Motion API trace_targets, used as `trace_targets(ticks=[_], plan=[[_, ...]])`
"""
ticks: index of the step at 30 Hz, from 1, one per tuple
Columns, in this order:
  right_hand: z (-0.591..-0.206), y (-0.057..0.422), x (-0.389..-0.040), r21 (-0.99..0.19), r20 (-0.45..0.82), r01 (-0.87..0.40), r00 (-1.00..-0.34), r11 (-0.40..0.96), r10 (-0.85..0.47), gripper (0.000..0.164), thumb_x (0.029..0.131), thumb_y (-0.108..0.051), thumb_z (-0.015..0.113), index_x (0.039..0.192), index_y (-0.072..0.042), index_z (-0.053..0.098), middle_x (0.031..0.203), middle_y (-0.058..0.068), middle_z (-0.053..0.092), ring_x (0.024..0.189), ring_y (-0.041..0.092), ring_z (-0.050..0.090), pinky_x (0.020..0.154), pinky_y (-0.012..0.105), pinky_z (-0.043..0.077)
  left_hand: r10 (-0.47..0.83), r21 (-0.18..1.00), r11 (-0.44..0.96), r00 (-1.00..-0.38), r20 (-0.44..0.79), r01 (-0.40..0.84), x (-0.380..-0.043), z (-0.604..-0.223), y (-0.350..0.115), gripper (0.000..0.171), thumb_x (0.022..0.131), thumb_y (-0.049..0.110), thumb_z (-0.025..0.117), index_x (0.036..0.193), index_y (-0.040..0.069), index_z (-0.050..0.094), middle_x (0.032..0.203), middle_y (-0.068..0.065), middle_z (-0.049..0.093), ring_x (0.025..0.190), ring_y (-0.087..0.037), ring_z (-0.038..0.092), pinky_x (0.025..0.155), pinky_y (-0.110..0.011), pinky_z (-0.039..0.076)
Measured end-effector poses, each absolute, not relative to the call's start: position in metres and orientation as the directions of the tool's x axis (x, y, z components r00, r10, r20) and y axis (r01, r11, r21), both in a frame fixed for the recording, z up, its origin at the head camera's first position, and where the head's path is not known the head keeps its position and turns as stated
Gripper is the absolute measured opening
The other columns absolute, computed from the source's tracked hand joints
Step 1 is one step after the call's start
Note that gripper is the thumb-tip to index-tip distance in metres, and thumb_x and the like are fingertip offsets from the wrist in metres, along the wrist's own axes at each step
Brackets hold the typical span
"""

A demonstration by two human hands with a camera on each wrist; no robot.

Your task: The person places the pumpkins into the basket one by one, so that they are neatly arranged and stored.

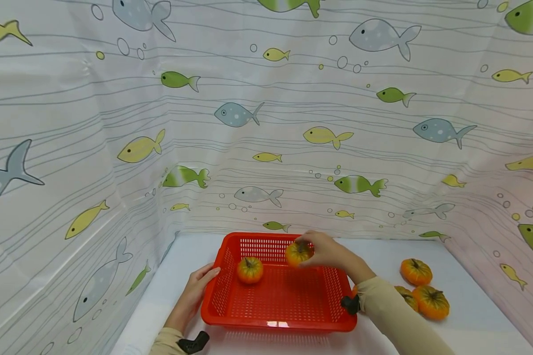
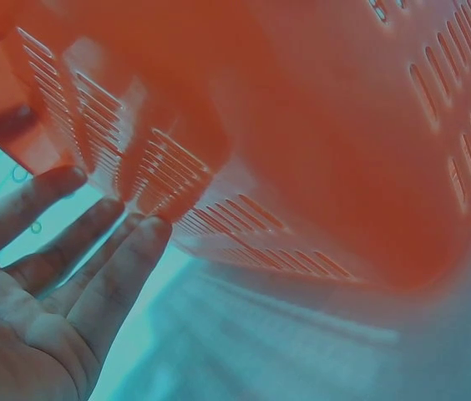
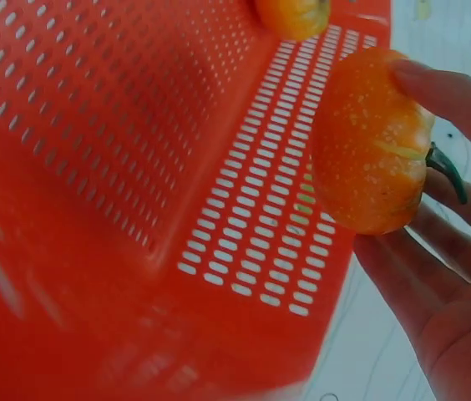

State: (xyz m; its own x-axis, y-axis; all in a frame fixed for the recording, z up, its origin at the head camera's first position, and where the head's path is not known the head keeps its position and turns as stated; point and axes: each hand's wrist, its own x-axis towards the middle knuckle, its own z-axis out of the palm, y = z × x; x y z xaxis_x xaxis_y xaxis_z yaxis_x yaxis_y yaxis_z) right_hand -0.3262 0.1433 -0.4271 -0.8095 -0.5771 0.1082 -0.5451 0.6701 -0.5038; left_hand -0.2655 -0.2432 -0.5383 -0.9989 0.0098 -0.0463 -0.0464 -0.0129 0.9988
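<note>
A red plastic basket [image 1: 275, 323] with slotted walls stands on the table. My left hand [image 1: 196, 288] holds its left side, thumb over the rim; in the left wrist view the fingers [image 2: 119, 276] reach the outer wall. Inside, near the back right wall, my right hand [image 1: 324, 250] grips a small orange pumpkin [image 1: 298, 253]. The right wrist view shows this pumpkin [image 3: 369, 142] between thumb and fingers, its green stem toward the palm. Another small pumpkin [image 1: 250, 270] sits in the basket's back left part.
Right of the basket, several small pumpkins [image 1: 431, 302] lie on the white table [image 1: 471, 315], some partly hidden behind the right sleeve [image 1: 393, 315]. A fish-patterned curtain [image 1: 293, 167] rises behind the table and along both sides.
</note>
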Motion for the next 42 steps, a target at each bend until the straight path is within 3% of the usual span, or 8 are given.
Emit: trace_targets(ticks=[21, 42], plan=[[-0.455, 0.100, -0.334, -0.501, -0.024, -0.493, -0.814, 0.711, -0.581, 0.056, 0.079, -0.023, 0.089, 0.129, -0.006, 0.068, 0.126, 0.008, 0.067, 0.115, 0.025, 0.060, 0.105, 0.048, 0.054, 0.006, 0.999, -0.012, -0.999, -0.051, -0.051, -0.265, -0.539, -0.244, 0.049, 0.104, 0.029, 0.060, 0.146, 0.004, 0.057, 0.136, -0.020, 0.065, 0.107, -0.019, 0.069, 0.087, -0.029, 0.061], [-0.471, 0.078, -0.337, -0.499, -0.040, -0.477, -0.821, 0.723, -0.570, 0.054, 0.083, -0.021, 0.087, 0.132, -0.007, 0.067, 0.128, 0.007, 0.068, 0.119, 0.026, 0.061, 0.109, 0.047, 0.052, 0.003, 0.999, -0.004, -0.999, -0.046, -0.046, -0.264, -0.537, -0.243, 0.049, 0.104, 0.029, 0.059, 0.146, 0.005, 0.056, 0.136, -0.020, 0.065, 0.106, -0.019, 0.069, 0.088, -0.030, 0.062]])
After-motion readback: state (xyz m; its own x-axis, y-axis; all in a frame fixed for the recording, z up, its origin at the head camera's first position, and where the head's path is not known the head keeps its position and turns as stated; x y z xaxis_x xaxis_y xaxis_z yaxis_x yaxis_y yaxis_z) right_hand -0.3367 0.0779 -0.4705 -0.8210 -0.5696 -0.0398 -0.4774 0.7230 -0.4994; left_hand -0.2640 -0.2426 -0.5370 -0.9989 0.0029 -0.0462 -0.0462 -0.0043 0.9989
